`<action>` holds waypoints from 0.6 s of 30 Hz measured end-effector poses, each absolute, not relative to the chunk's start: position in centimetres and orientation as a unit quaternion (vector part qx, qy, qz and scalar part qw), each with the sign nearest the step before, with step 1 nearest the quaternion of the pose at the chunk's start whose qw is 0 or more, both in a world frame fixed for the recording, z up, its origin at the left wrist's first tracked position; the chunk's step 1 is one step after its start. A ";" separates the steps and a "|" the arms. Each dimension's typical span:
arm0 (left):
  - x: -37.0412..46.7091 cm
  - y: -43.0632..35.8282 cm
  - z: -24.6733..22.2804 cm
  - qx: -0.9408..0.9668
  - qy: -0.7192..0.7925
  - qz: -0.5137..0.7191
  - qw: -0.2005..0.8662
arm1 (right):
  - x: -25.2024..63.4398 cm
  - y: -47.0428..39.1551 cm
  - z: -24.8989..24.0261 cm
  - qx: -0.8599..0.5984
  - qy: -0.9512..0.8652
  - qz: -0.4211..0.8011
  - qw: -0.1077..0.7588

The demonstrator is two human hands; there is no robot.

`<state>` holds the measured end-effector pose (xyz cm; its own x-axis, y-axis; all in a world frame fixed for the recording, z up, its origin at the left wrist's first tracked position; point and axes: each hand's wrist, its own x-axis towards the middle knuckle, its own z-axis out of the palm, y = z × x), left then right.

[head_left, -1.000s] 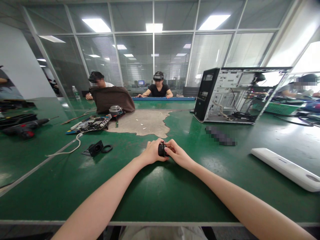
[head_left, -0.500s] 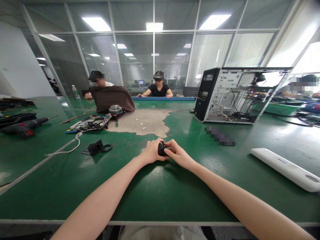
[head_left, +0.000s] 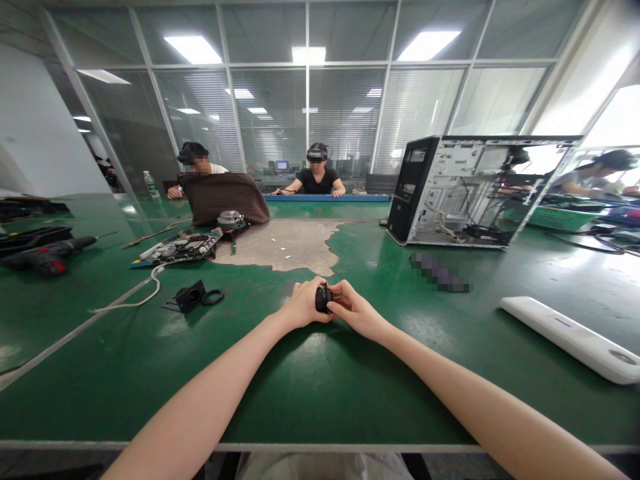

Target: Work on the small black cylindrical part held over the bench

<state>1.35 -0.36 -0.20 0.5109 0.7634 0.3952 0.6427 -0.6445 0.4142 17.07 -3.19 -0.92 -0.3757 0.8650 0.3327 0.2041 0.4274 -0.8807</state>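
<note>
A small black cylindrical part (head_left: pixel 323 299), ribbed like a lens barrel, sits between my two hands above the green table. My left hand (head_left: pixel 306 301) is closed around its left side. From the right, my right hand (head_left: pixel 353 307) pinches it with thumb and fingertips. Much of the part is hidden by my fingers. Left of my hands lie a black square bracket (head_left: pixel 192 295) with a round opening and a thin black ring (head_left: pixel 213 297) beside it.
A circuit board (head_left: pixel 180 247) and a power drill (head_left: pixel 50 257) lie on the left. An open computer case (head_left: pixel 417 193) stands at the right, with a long white device (head_left: pixel 570 340) nearer. Two people (head_left: pixel 319 177) sit across the table; another person (head_left: pixel 595 173) works at far right.
My right thumb has shifted slightly on the black cylindrical part. Both hands otherwise stay in nearly the same place.
</note>
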 end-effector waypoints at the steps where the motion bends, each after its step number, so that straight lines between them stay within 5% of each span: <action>1: 1.4 -0.3 -0.2 0.863 0.407 0.280 0.108 | 17.0 -3.2 -0.9 -0.368 -0.730 0.390 0.424; 18: 1.3 -0.3 -0.2 0.866 0.398 0.283 0.106 | 17.1 -3.1 -0.4 -0.357 -0.701 0.449 0.425</action>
<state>1.28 -0.30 -0.23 0.5234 0.7494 0.4056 0.6297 -0.6608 0.4084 17.07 -3.14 -0.38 -0.3845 0.8813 0.2747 0.1195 0.3426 -0.9319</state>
